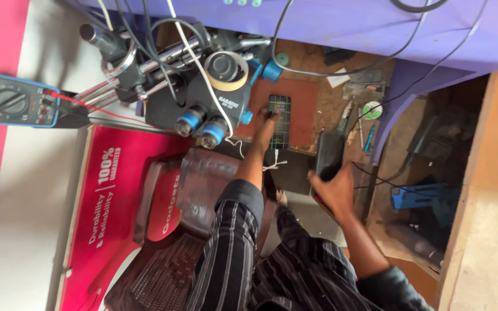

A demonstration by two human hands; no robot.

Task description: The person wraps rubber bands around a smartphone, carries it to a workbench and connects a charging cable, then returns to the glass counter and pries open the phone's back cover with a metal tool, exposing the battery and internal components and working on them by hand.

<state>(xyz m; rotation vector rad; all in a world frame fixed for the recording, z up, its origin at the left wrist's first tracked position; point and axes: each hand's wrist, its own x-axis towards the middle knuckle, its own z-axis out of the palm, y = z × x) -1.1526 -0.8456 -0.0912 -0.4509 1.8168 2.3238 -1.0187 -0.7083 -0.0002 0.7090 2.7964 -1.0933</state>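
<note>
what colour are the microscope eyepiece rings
Blue, on the two eyepieces of the black microscope; the head view shows them clearly.

Your left hand is on a glossy glass-faced phone, sitting on a matt reddish mat. Your right hand grips a matt black plastic tool. Microscope: matt black body, shiny metal rods. Bench is rough worn wood. Your sleeves are striped cloth.

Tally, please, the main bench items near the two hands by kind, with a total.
Phones: 1, lit phone touched by the left hand
Dark handheld devices: 1, dark device in the right hand
Microscopes: 1, microscope
Multimeters: 1, multimeter
Total: 4
</note>
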